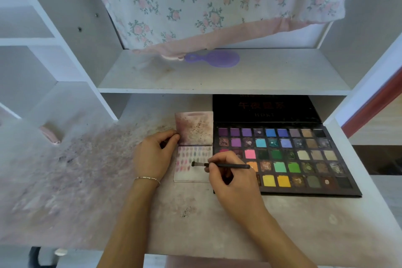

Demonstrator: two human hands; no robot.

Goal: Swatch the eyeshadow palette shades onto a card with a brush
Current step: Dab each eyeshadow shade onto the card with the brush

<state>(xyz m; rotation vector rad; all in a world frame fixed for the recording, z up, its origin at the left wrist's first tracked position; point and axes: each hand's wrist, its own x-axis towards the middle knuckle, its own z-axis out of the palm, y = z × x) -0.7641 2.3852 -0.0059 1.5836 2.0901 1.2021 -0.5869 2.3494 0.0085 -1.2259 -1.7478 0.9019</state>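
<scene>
Right hand (230, 177) pinches brush (219, 165), bristles on card (192, 164) | left hand (152, 154) grips card edge | palette (282, 156) right

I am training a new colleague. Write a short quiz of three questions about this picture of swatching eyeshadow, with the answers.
1. True or false: the thin black makeup brush has its bristle tip on the white folded swatch card.
2. Which hand holds the brush? A) left hand B) right hand C) neither
3. Fill in: the open black eyeshadow palette with many coloured pans lies to the ___ of the card.

Key
1. True; the tip touches the lower half of the card, among rows of small colour marks.
2. B; the right hand pinches the handle in its fingers, while the left hand holds the card's left edge.
3. Right.
</scene>
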